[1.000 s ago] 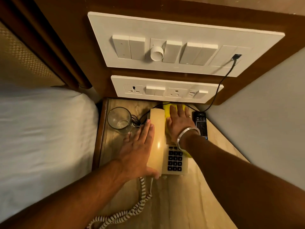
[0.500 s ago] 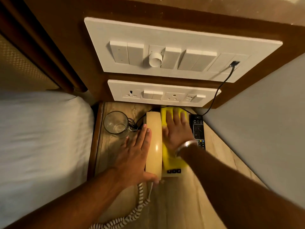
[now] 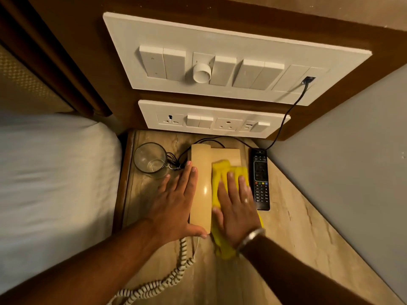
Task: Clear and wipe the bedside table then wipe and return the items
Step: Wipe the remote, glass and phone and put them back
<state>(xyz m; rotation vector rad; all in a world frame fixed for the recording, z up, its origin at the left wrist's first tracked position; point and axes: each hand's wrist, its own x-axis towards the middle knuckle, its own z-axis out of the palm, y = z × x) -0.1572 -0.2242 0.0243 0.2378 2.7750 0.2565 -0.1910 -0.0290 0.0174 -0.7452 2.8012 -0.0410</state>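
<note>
A cream telephone (image 3: 229, 155) sits on the wooden bedside table (image 3: 293, 234), with its handset (image 3: 200, 172) along its left side. My left hand (image 3: 176, 201) lies flat against the handset's left edge, thumb at its near end. My right hand (image 3: 237, 208) presses a yellow cloth (image 3: 220, 170) flat on the telephone's body and hides the keypad. A black remote (image 3: 261, 179) lies just right of the phone. An empty glass mug (image 3: 150, 160) stands to the left.
A coiled cord (image 3: 163, 280) runs from the phone toward the near edge. A black cable (image 3: 284, 122) goes up to the wall switch panel (image 3: 231, 60). A socket panel (image 3: 211, 122) is below it. The bed (image 3: 50, 172) borders the table's left, a grey wall (image 3: 343, 150) the right.
My right hand has slid the yellow cloth toward me down the phone's body, uncovering the far end and covering the keypad. My left hand stays on the handset.
</note>
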